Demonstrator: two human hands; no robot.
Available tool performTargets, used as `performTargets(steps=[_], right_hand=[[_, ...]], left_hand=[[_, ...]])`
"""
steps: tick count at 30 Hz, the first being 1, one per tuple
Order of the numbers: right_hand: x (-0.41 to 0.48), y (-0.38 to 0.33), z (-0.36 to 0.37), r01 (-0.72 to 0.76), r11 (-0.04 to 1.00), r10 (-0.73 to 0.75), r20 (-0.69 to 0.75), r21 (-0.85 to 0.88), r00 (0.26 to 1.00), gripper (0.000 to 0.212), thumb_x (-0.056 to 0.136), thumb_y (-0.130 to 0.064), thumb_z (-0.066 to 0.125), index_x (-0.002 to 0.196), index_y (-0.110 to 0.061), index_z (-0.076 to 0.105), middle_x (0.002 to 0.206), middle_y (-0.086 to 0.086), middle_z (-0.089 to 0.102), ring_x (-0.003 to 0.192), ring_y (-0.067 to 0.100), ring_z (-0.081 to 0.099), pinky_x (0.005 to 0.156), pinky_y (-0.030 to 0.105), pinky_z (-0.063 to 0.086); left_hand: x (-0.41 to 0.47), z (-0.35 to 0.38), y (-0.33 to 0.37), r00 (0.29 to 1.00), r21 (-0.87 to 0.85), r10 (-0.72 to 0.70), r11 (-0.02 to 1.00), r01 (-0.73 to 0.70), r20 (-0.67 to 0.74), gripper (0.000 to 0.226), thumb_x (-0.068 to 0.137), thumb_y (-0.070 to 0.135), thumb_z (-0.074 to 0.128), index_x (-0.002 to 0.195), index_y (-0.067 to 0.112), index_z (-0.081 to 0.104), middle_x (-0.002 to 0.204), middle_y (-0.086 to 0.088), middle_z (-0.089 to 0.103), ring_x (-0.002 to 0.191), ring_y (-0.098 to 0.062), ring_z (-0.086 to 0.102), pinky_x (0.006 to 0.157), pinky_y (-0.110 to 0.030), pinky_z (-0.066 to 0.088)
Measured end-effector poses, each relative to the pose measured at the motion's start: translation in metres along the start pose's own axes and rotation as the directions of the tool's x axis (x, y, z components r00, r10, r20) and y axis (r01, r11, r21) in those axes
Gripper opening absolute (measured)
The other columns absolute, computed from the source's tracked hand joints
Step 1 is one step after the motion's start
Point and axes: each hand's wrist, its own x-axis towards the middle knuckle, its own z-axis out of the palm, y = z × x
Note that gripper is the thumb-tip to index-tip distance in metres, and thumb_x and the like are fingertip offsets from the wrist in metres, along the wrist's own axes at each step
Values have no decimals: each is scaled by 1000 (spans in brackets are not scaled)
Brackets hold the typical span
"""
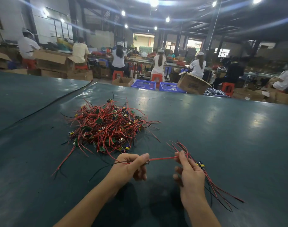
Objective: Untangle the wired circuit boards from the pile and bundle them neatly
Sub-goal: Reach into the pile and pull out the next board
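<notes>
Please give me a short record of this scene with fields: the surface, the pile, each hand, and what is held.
surface: dark green table
pile: tangled boards with red wires, lying on the table beyond the hands
left hand: pinches red wires stretched across to the right hand
right hand: pinches the same wires and holds a bundle that trails to its right

The left hand (130, 166) mostly hides the small board (147, 163) it pinches — boards inside the pile (107, 126) lie buried.
</notes>
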Motion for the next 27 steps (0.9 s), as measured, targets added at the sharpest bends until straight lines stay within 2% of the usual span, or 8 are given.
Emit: performTargets(steps=[6,9,11,14,16,20,24,27], right_hand=[[-24,11,17,121,979,-56,350,-166,935,22,76,-41,68,74,-22,79,61,-4,65,42,3,44,39,17,35],[-30,16,21,219,958,-117,441,-186,890,19,77,-35,68,73,-21,79,66,12,70,59,13,60,59,27,52],[-28,17,20,243,954,-157,401,-174,902,18,86,-24,67,73,-21,79,68,16,70,63,18,62,62,30,52],[-22,14,14,287,941,-248,209,-182,946,24,91,-20,65,71,-21,78,63,-1,71,50,7,56,43,20,46],[-18,12,10,337,922,-332,59,-189,942,20,91,-21,66,74,-17,75,71,1,73,50,10,60,39,26,48],[-18,10,9,581,755,-606,15,-305,795,15,89,-24,65,80,-17,75,82,3,65,59,21,66,55,48,55],[-26,14,13,832,423,-810,262,-359,525,15,87,-17,70,92,-6,78,84,1,61,73,7,63,59,27,55],[-30,22,14,904,310,-781,462,-295,419,19,82,-15,72,100,-8,77,90,-1,66,83,3,64,65,22,54]], left_hand=[[2,0,2,1000,-66,-10,998,9,-16,47,74,56,70,51,14,66,52,-9,62,45,-17,57,49,-22,46],[-1,4,1,998,-28,-19,999,21,56,50,72,63,65,60,14,70,57,-7,64,49,-15,60,52,-21,47],[-2,4,3,990,-53,-83,995,89,114,50,75,64,64,70,15,75,64,-5,69,56,-13,64,55,-21,49],[-7,5,4,911,-63,-283,947,315,301,58,73,69,58,80,14,76,74,-9,71,61,-18,68,52,-23,50],[-10,9,3,865,18,-283,953,303,414,59,79,71,55,82,15,72,78,-8,71,63,-18,68,50,-22,48],[-11,24,-1,983,144,35,988,-62,179,28,85,40,69,107,23,64,84,2,74,71,-7,67,55,-16,47],[-7,18,-7,974,373,225,905,-205,-10,62,79,23,78,131,35,46,99,13,70,90,-2,67,68,-22,53],[-4,16,-14,965,278,261,925,-258,24,50,78,19,75,125,22,58,105,5,71,97,-11,68,79,-32,57]])
